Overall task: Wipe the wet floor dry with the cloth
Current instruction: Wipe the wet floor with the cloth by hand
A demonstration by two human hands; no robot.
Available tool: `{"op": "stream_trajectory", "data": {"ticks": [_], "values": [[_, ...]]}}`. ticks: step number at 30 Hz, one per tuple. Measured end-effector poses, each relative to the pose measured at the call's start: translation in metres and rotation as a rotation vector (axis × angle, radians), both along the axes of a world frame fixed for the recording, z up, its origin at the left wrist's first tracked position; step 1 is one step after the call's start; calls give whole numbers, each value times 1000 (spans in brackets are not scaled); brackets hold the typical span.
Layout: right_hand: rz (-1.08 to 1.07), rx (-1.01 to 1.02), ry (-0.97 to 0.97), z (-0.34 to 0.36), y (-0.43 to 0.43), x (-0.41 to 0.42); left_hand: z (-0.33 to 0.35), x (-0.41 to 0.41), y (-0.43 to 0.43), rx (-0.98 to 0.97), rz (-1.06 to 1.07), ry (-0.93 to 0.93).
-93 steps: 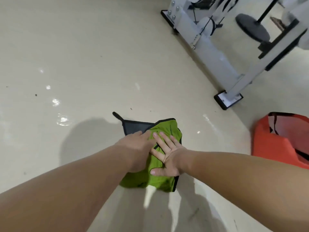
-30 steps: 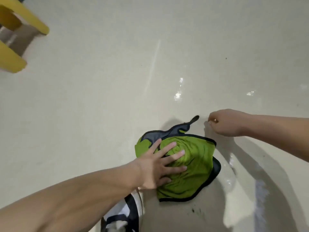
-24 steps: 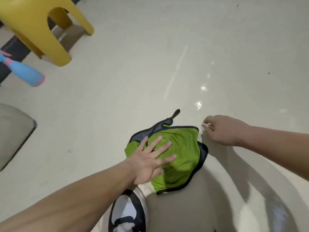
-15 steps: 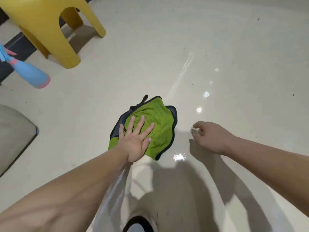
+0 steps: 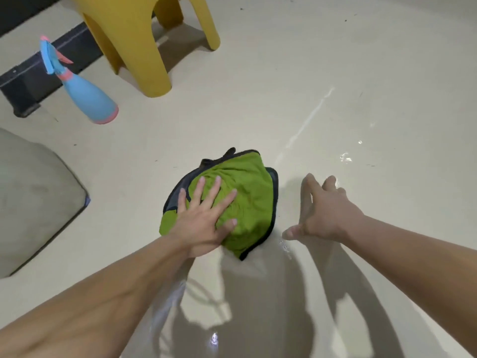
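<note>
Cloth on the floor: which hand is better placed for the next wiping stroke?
Left. The left hand lies flat on the cloth; the right hand is spread beside it, not on it.

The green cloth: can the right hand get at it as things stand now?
Probably yes. The right hand is open just beside the green cloth, with only floor between; the left hand covers its other side.
</note>
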State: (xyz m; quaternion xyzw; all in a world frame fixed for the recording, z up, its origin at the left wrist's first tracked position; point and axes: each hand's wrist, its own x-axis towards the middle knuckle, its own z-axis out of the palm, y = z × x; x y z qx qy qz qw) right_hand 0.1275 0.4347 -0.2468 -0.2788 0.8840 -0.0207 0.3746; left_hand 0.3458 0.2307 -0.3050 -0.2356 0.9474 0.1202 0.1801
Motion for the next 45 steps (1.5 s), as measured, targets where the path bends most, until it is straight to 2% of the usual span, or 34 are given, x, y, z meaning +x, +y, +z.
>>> {"op": "stream_trajectory", "data": {"ticks": [2,5,9,16,25,28,31,34,36,39,42,45], "values": [[-47,35,-12,-2,-22,-2,-4,-14,-13,-20,202,7],[-54,102,82,-12,-44,3,-7,-45,-19,-85,314,58],[-44,104,109,-21,-45,8,-11,-80,-48,-133,239,89],[-55,188,99,-11,-52,4,-7,-111,-71,-94,158,-17],[-32,54,57,-16,-30,0,-8,-101,-14,-83,357,20],[-82,-96,17,-15,-19,0,-4,-86,27,-53,416,-27],[-110,-307,92,-11,19,16,2,-61,93,-7,358,-132],[75,-248,280,-19,58,31,18,-39,132,86,216,-208],[107,-100,217,-29,77,28,39,-32,138,198,169,-252],[174,-40,111,-33,83,11,86,-29,131,251,118,-343],[189,39,-32,-20,77,7,140,-21,132,228,30,-457],[211,58,-50,-14,79,6,176,-24,128,148,-94,-500]]}}
